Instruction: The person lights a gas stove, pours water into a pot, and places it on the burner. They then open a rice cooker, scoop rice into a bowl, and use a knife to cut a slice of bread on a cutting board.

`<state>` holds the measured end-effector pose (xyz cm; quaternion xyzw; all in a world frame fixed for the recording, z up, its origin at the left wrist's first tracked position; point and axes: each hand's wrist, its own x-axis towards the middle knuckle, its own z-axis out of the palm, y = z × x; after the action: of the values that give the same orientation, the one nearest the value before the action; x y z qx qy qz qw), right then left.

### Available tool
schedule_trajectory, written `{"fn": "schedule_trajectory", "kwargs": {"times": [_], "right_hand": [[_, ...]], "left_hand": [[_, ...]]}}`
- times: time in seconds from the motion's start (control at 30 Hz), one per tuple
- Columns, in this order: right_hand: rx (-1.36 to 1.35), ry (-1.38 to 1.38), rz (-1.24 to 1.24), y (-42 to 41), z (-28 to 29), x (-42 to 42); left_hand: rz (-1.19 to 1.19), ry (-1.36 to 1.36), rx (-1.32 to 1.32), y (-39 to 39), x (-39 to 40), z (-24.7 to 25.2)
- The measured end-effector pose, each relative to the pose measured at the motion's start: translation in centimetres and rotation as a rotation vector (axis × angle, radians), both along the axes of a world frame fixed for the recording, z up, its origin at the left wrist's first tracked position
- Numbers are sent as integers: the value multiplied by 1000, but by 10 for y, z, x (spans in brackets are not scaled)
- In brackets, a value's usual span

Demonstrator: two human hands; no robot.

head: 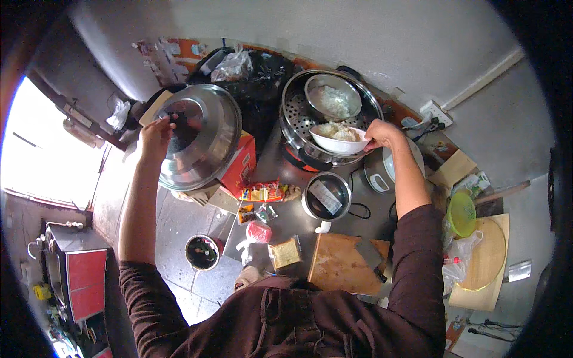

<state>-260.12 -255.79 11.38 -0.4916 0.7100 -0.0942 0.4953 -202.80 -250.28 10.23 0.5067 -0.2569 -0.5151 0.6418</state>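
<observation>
With its fingers closed on the knob of a domed metal lid (215, 129), my left hand (156, 134) holds the lid at the left, above a red cardboard box (239, 165). My right hand (384, 135) grips the right rim of a white bowl (340, 145) of rice. That bowl is over the near edge of a metal steamer pot (297, 100) with a perforated tray; whether it touches the pot I cannot tell. Behind it in the steamer sits a metal bowl (333, 96), also with rice in it.
A small white-handled pot (329, 197) and a rice cooker (380, 174) stand near the steamer. Closer to me lie a cutting board (331, 264) with a cleaver (370, 255) and food packets (264, 191). A bin (203, 252) stands on the floor, and a green strainer (461, 215) is at right.
</observation>
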Motion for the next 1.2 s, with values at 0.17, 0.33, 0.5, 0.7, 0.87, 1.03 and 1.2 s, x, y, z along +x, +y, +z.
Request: {"fn": "schedule_trajectory", "kwargs": {"times": [0.17, 0.33, 0.5, 0.7, 0.87, 1.03, 1.2], "right_hand": [[23, 114, 88, 1, 17, -11], [-22, 81, 42, 16, 34, -20], [-69, 33, 53, 28, 27, -39], [-277, -16, 34, 80, 34, -53], [-488, -71, -16, 158, 30, -36], [-503, -61, 25, 235, 12, 0], [-638, -19, 15, 294, 10, 40]], "left_hand": [[-59, -31, 8, -7, -12, -19], [-32, -103, 22, 3, -6, -14], [80, -300, -1, 27, 6, -9], [130, -770, -363, 87, -44, 1], [-382, -790, -335, 155, -153, -17], [-1129, 279, -24, 200, -247, -51], [-1076, 562, 171, 227, -264, -83]]}}
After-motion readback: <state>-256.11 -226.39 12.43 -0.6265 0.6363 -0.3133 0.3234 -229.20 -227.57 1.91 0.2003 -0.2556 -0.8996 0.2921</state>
